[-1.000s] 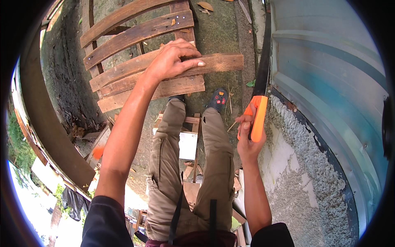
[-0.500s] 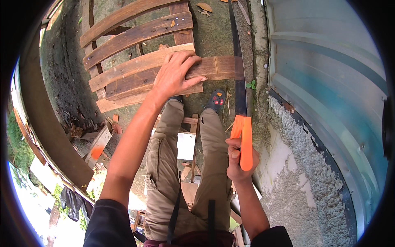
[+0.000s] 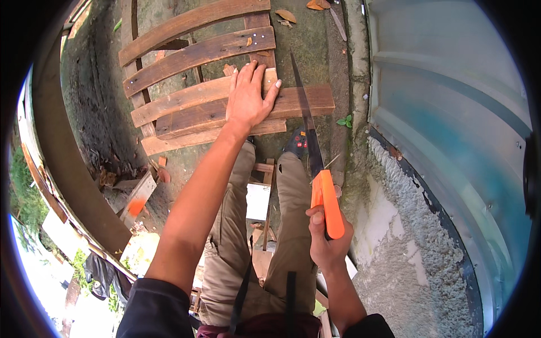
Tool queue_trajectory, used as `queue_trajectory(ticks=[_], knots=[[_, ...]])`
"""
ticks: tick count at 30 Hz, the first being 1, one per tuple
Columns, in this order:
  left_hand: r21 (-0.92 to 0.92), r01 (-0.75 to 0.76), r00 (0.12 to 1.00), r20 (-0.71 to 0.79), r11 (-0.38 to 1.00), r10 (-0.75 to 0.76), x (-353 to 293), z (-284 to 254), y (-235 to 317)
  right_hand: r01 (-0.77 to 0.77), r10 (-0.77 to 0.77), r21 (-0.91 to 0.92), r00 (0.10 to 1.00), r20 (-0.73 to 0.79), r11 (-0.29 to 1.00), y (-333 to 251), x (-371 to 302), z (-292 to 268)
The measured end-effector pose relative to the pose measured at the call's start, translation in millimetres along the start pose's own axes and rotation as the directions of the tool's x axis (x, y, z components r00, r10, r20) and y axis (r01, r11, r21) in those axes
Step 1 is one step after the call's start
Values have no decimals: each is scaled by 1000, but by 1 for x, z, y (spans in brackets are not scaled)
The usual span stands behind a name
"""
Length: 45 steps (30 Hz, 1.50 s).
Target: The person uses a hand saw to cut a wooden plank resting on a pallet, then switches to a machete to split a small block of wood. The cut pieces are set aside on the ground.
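head view: loose plank [image 3: 313,100] at upper centre, long axis roughly left-right, right end jutting past the slatted pallet [image 3: 197,58]. left hand [image 3: 247,101] is nearer, lying over it, fingers flat and slightly spread. right hand [image 3: 331,243], lower right of centre, fingers curled round the orange-handled saw [image 3: 315,149]; its blade crosses the plank steeply, right of the left hand. blade contact: can't tell from above.

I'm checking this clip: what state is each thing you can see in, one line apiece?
Board: in one piece, right end overhanging the slatted frame
Slatted frame: slats up, nail heads showing
Saw: held, blade crossing the board in view; contact unclear
Left grip: open, spread over the board and pale slat
Right grip: closed around the orange handle
Right shoe: worn, partly hidden
Brown leaf: lying on the ground
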<state>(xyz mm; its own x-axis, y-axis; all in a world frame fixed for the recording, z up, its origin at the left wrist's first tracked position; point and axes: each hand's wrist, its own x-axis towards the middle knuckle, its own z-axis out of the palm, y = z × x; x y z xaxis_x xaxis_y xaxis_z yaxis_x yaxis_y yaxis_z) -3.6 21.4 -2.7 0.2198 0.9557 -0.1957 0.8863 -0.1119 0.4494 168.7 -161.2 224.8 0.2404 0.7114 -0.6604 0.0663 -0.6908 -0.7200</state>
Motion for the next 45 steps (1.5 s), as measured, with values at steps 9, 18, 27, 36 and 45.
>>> queue_trajectory(ticks=[9, 18, 27, 36, 45], knots=[[-23, 7, 1000, 6, 1000, -7, -5, -5, 3, -56, 55, -13, 998, -10, 998, -6, -9, -16], [37, 6, 1000, 11, 999, -6, 1, 0, 5, -63, 62, -31, 998, -27, 998, -14, -21, -13], [72, -4, 1000, -3, 997, 4, 4, 1, 5, -44, 17, -165, 987, -162, 985, -21, 0, 2], [62, -1, 997, 73, 998, -3, -8, 0, 10, -2, -52, -275, 981, -189, 961, -5, 38, 32], [66, 7, 999, 45, 998, -10, 7, 2, 6, -121, 87, -213, 983, -161, 970, -25, 67, 30]])
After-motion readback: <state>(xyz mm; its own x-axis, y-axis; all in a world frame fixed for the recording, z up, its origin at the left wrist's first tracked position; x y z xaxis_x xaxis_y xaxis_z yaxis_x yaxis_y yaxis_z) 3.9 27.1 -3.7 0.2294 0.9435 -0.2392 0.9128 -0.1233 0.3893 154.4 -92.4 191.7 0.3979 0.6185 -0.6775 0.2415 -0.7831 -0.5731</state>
